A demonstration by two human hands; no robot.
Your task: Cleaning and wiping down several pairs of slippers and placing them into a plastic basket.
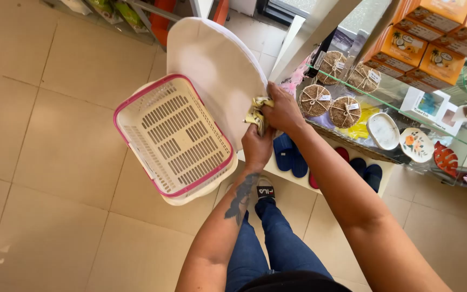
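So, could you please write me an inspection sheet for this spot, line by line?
Surface: beige tiled floor; a low white shelf beneath the display.
Job's things: a small yellowish crumpled item, gripped by both hands against a white bag; what it is cannot be told.
Clutter: a white basket with a pink rim, nothing seen inside.
Grippers: left hand and right hand, both closed on the item.
Cables: nothing seen.
Surroundings: glass shelf over round woven coasters, painted dishes and blue slippers; orange boxes above.
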